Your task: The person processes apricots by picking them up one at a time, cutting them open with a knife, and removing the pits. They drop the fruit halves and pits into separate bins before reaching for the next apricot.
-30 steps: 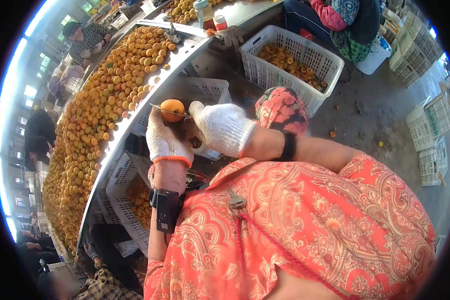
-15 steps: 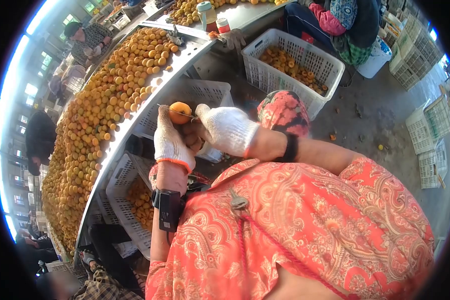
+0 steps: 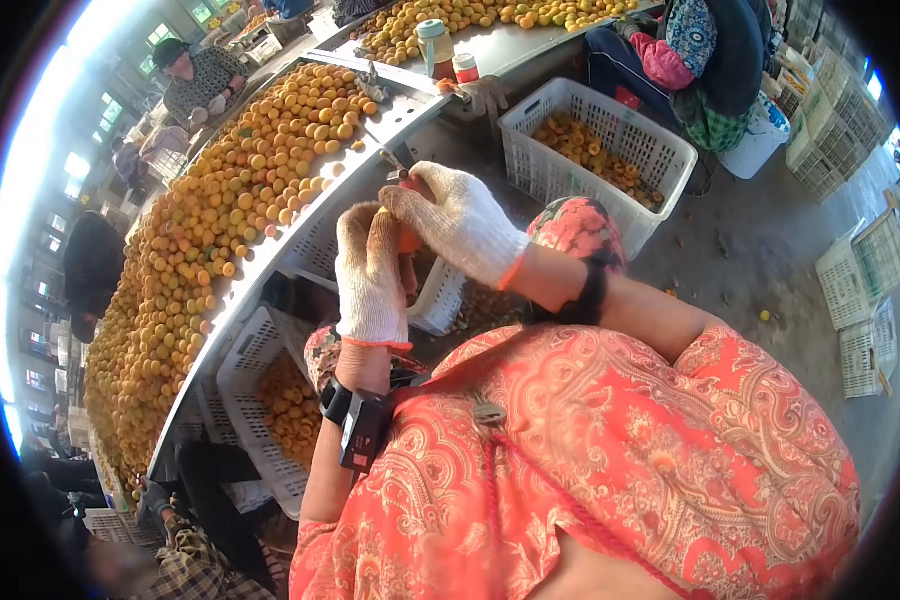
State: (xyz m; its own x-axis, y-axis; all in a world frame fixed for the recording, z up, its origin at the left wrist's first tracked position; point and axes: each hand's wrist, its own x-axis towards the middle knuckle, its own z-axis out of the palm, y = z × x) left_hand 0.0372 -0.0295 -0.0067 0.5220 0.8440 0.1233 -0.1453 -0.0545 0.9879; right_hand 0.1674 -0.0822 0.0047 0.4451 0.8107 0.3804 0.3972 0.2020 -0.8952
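Observation:
My left hand (image 3: 370, 275), in a white knitted glove, is closed around an orange fruit (image 3: 408, 240), which shows only partly between the two hands. Against its fingertips is my right hand (image 3: 460, 222), also gloved, closed on a small knife-like tool (image 3: 398, 168) whose thin end sticks up past the fingers. Both hands are above a white crate (image 3: 438, 300) beside the metal table edge. Many orange fruits (image 3: 190, 240) are heaped on the table to the left.
Crates of cut fruit stand at the lower left (image 3: 235, 375) and upper right (image 3: 597, 130). A jar (image 3: 435, 45) and a red container (image 3: 465, 68) are on the table. A co-worker (image 3: 710, 70) sits at the upper right; other people line the left side.
Both hands have shifted slightly right in view. My right hand has turned and risen over the fruit, now mostly hidden, and the tool points upward. The view has shifted a little.

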